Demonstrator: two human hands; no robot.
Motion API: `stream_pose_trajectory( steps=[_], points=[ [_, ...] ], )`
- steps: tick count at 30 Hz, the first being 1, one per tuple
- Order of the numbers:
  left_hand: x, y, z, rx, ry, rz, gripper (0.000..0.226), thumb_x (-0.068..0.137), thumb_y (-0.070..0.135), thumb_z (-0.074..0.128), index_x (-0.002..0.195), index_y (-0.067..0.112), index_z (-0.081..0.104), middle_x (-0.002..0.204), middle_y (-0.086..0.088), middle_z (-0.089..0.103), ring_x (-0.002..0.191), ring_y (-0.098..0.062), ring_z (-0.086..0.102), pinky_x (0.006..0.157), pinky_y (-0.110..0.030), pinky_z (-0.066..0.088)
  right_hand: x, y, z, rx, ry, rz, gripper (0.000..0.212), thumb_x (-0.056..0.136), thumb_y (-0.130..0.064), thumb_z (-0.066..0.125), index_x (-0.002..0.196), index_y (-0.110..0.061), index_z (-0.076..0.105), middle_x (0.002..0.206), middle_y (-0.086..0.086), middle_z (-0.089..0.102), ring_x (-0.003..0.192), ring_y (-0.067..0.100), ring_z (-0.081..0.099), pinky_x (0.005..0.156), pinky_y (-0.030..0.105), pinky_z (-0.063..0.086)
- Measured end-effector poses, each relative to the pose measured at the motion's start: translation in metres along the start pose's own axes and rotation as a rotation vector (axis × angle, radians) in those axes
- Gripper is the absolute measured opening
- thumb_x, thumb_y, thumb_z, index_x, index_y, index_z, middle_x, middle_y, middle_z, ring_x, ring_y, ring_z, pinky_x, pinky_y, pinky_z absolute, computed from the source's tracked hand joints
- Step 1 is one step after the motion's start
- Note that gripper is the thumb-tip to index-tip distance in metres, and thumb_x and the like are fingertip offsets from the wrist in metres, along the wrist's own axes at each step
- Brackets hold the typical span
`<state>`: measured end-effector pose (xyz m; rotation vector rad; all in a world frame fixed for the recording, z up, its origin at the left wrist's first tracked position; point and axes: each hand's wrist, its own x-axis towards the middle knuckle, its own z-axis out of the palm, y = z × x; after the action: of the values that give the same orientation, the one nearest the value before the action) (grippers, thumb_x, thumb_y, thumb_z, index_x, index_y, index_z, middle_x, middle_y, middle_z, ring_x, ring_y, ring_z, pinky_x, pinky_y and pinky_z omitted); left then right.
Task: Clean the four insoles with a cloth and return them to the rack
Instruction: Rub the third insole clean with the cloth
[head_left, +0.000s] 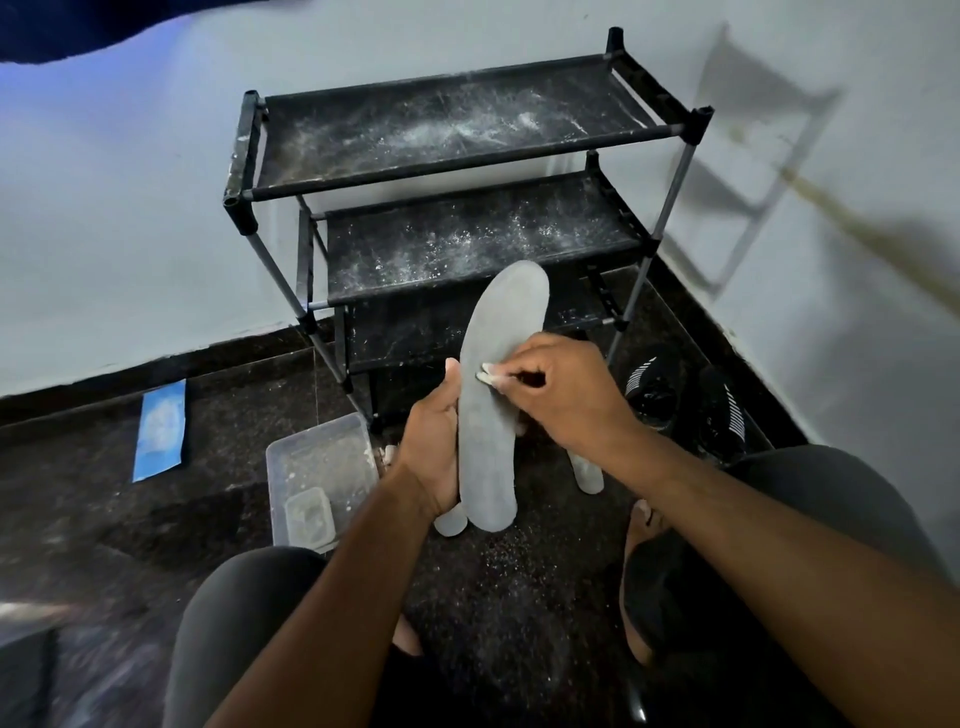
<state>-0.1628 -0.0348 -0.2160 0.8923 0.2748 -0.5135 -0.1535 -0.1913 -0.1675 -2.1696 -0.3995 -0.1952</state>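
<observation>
left hand (434, 447) grips insole (496, 395); right hand (563, 395) pinches cloth (485, 375).

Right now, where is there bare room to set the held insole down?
The rack's top shelf and second shelf are dusty but unoccupied. The floor by the plastic tub and shoes is crowded with other insoles.

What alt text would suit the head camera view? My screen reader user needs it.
A person's left hand holds a grey insole upright while the right hand rubs it with a small white cloth. Behind it stands a dusty black rack, its shelves bare, with a clear plastic tub on the dark floor.
</observation>
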Motion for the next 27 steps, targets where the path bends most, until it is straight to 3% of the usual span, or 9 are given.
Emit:
stream_pose_trajectory(
  steps=[4, 8, 10, 12, 14, 19, 23, 25, 27],
  points=[
    [0.001, 0.004, 0.0, 0.017, 0.052, 0.008, 0.066, 0.106, 0.058, 0.031, 0.136, 0.009, 0.062, 0.122, -0.016, 0.071, 0.11, -0.029, 0.068, 0.098, -0.045, 0.054, -0.011, -0.005, 0.018, 0.003, -0.218, -0.048, 0.01, 0.082, -0.013, 0.077, 0.092, -0.01, 0.079, 0.088, -0.004, 0.07, 0.074, 0.0, 0.063, 0.073, 0.016, 0.051],
    [-0.001, 0.013, -0.011, -0.063, 0.138, 0.025, 0.075, 0.103, 0.065, 0.031, 0.128, 0.004, 0.065, 0.112, -0.023, 0.071, 0.097, -0.034, 0.068, 0.093, -0.047, 0.053, -0.022, -0.02, 0.009, 0.034, -0.576, -0.065, 0.006, 0.079, -0.017, 0.079, 0.085, -0.013, 0.079, 0.076, -0.015, 0.067, 0.073, 0.001, 0.065, 0.068, 0.012, 0.048],
    [0.0, 0.013, -0.014, -0.062, 0.14, 0.022, 0.077, 0.103, 0.066, 0.03, 0.129, 0.003, 0.065, 0.114, -0.022, 0.071, 0.099, -0.035, 0.068, 0.093, -0.048, 0.054, -0.019, -0.021, -0.001, 0.099, -0.532, -0.034, 0.01, 0.08, -0.021, 0.08, 0.086, -0.013, 0.079, 0.079, -0.01, 0.069, 0.073, 0.004, 0.066, 0.07, 0.018, 0.052],
    [-0.001, 0.011, -0.012, -0.042, 0.122, 0.028, 0.073, 0.104, 0.063, 0.03, 0.131, 0.005, 0.066, 0.12, -0.019, 0.071, 0.104, -0.032, 0.069, 0.097, -0.048, 0.053, -0.011, -0.017, -0.005, 0.175, -0.305, -0.001, 0.016, 0.081, -0.026, 0.079, 0.086, -0.011, 0.079, 0.081, -0.005, 0.071, 0.072, 0.008, 0.066, 0.069, 0.024, 0.055],
    [-0.001, 0.008, -0.007, -0.024, 0.099, 0.034, 0.067, 0.105, 0.059, 0.031, 0.135, 0.007, 0.062, 0.12, -0.015, 0.072, 0.104, -0.028, 0.07, 0.095, -0.044, 0.055, -0.005, -0.013, 0.0, 0.142, -0.17, -0.008, 0.013, 0.081, -0.024, 0.079, 0.088, -0.013, 0.079, 0.083, -0.005, 0.071, 0.074, 0.007, 0.066, 0.069, 0.022, 0.054],
    [0.003, 0.009, -0.006, -0.046, 0.1, 0.013, 0.071, 0.105, 0.061, 0.03, 0.136, 0.006, 0.061, 0.118, -0.019, 0.072, 0.105, -0.032, 0.069, 0.098, -0.047, 0.053, -0.015, -0.012, 0.018, 0.022, -0.427, -0.045, 0.011, 0.08, -0.014, 0.078, 0.091, -0.011, 0.079, 0.084, -0.011, 0.067, 0.076, 0.003, 0.064, 0.07, 0.01, 0.047],
    [0.004, 0.008, -0.017, -0.045, 0.159, 0.011, 0.079, 0.102, 0.068, 0.031, 0.137, 0.003, 0.06, 0.114, -0.022, 0.071, 0.094, -0.034, 0.066, 0.091, -0.047, 0.055, -0.017, -0.01, -0.003, 0.001, -0.793, -0.019, 0.011, 0.079, -0.016, 0.079, 0.089, -0.014, 0.079, 0.089, -0.013, 0.072, 0.083, -0.001, 0.066, 0.081, 0.016, 0.05],
    [0.004, 0.006, -0.018, -0.036, 0.16, 0.004, 0.079, 0.101, 0.068, 0.032, 0.138, 0.004, 0.06, 0.121, -0.022, 0.07, 0.102, -0.037, 0.066, 0.097, -0.051, 0.052, -0.013, -0.008, -0.013, 0.082, -0.717, 0.011, 0.013, 0.079, -0.021, 0.08, 0.091, -0.016, 0.079, 0.089, -0.01, 0.073, 0.083, 0.002, 0.066, 0.084, 0.024, 0.052],
    [0.006, 0.005, -0.018, -0.033, 0.144, 0.009, 0.077, 0.102, 0.067, 0.032, 0.139, 0.006, 0.06, 0.131, -0.021, 0.066, 0.113, -0.035, 0.066, 0.1, -0.051, 0.051, -0.008, -0.004, -0.015, 0.182, -0.474, 0.053, 0.017, 0.078, -0.025, 0.08, 0.091, -0.015, 0.079, 0.086, -0.009, 0.072, 0.08, 0.003, 0.066, 0.079, 0.023, 0.054]
  ],
)
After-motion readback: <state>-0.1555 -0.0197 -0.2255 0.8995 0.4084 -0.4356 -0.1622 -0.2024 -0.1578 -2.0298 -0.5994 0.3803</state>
